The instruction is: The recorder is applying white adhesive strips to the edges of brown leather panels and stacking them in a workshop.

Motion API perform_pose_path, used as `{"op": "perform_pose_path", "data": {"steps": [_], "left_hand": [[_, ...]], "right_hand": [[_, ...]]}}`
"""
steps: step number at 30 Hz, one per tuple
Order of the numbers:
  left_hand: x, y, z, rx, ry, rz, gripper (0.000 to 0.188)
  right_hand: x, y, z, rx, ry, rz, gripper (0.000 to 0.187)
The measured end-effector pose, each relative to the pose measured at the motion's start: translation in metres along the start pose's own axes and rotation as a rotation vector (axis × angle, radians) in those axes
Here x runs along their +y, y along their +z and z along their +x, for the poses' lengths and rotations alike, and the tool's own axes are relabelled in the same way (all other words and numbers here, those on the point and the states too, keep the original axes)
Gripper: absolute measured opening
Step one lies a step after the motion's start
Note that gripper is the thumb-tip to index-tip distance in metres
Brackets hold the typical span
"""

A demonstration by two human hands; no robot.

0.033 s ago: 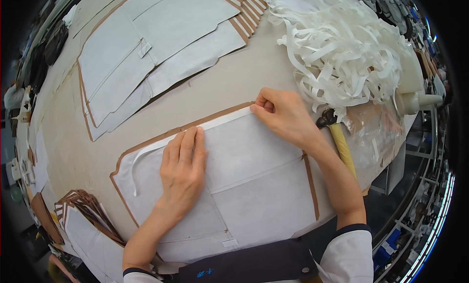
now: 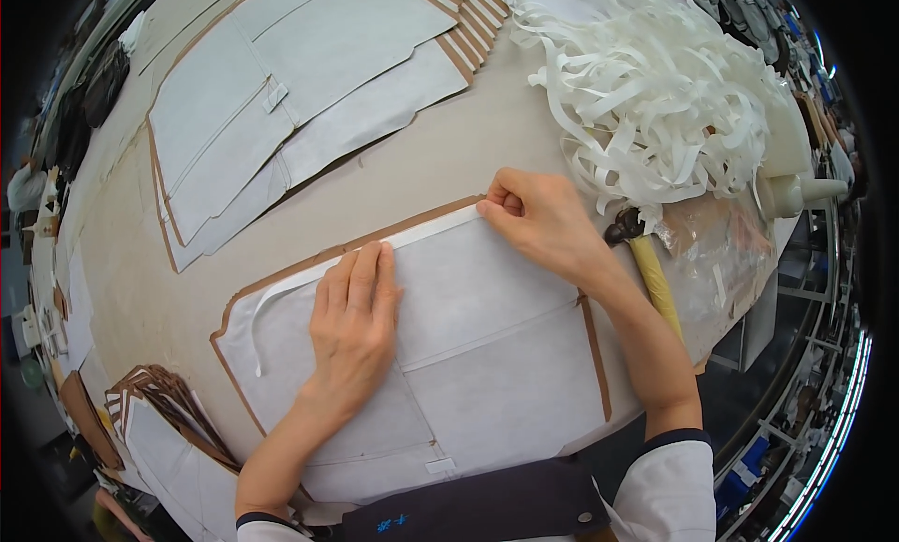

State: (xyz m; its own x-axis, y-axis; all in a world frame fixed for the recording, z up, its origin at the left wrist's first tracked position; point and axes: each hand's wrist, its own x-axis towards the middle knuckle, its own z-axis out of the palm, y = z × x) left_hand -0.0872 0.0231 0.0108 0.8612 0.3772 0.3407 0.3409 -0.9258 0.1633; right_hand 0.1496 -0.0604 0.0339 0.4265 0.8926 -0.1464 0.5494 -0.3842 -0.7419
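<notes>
A white-faced panel with brown edges (image 2: pixel 506 392) lies flat in front of me. Along its far edge runs a narrow white tape (image 2: pixel 435 226), just inside the brown border. My right hand (image 2: pixel 543 219) pinches the tape's right end at the panel's far right corner. Fingers outstretched, my left hand (image 2: pixel 354 327) lies flat and presses on the tape near the middle of that edge. Left of this hand the tape's loose end curls over the panel. Part of the panel is hidden under my left hand and forearm.
Beyond the panel lies a fanned stack of similar panels (image 2: pixel 356 55). A heap of white tape (image 2: pixel 665 102) covers the far right, near a yellow-handled hammer (image 2: pixel 655 280) and a clear plastic bag (image 2: pixel 716 252). More brown-edged pieces (image 2: pixel 169 448) lie at the near left.
My left hand has slid very slightly to the right along the tape. My right hand keeps its pinch at the corner.
</notes>
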Motion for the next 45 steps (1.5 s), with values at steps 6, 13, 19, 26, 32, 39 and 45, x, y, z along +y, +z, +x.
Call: {"op": "perform_pose_path", "data": {"steps": [6,13,19,26,32,39,45], "left_hand": [[0.027,0.020,0.027,0.035,0.060,-0.037,0.048],[0.043,0.039,0.042,0.085,0.122,-0.033,0.043],[0.044,0.037,0.044,0.077,0.150,-0.036,0.045],[0.047,0.034,0.050,0.031,0.109,-0.080,0.050],[0.053,0.041,0.057,0.042,0.127,-0.088,0.050],[0.054,0.044,0.060,0.045,0.174,-0.156,0.048],[0.053,0.043,0.059,0.069,0.180,-0.122,0.048]], "right_hand": [[0.006,0.005,0.000,0.019,-0.025,-0.020,0.019],[0.011,0.004,-0.016,0.127,-0.104,-0.098,0.019],[0.020,-0.008,-0.039,0.174,0.068,0.071,0.018],[0.023,-0.007,-0.037,0.194,0.060,0.090,0.018],[0.026,0.000,-0.035,0.245,0.017,0.016,0.019],[0.025,-0.006,-0.041,0.191,0.030,-0.015,0.018],[0.024,-0.007,-0.046,0.229,0.109,0.128,0.019]]}}
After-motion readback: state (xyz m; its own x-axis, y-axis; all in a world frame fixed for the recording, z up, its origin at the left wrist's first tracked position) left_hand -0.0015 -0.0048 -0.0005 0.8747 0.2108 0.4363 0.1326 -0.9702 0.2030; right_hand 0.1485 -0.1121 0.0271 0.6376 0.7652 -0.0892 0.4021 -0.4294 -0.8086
